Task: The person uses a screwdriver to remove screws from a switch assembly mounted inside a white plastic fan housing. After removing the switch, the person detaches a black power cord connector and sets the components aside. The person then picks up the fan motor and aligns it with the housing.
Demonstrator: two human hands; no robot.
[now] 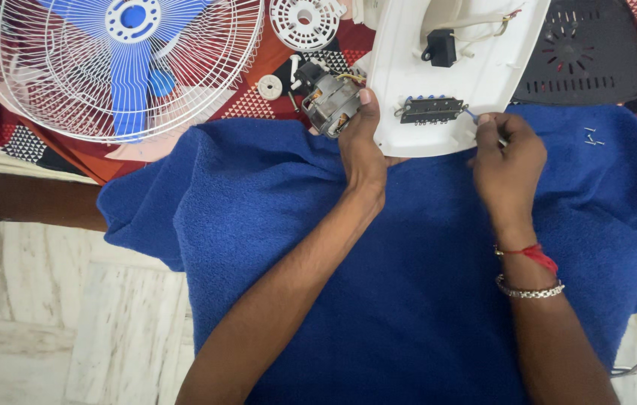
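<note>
A single head-worn camera looks steeply down, close over the blue towel [408, 300] and forearms

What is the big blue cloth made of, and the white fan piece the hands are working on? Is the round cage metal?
The blue cloth looks like terry towel: soft, fuzzy, with loose folds. The white fan piece looks like hard, smooth plastic with a slight sheen. The round cage seems to be thin wire coated white, probably metal, though the coating hides it. The left hand steadies the piece; the right hand holds a thin tool.
</note>
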